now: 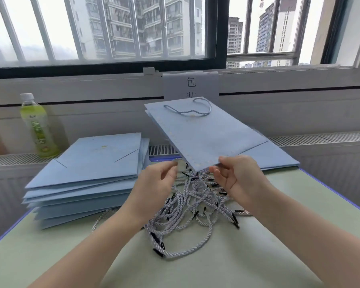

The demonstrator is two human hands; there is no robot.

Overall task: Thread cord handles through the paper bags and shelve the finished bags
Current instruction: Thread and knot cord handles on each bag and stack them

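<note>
A flat light-blue paper bag (206,134) is lifted off the table, tilted away from me. A blue cord handle (191,111) is looped through its far end. My right hand (237,177) pinches the bag's near edge, thumb on top and fingers beneath. My left hand (156,183) hovers just left of that edge with loosely curled fingers and holds nothing. Below both hands lies a tangled pile of grey-white cords (191,208) with black tips. A stack of flat blue bags (92,169) sits at the left.
Another blue bag (274,156) lies flat at the right, partly under the held one. A green drink bottle (39,125) stands on the ledge at the far left. A paper sign (190,84) hangs below the barred window. The pale green table (258,256) has blue edges.
</note>
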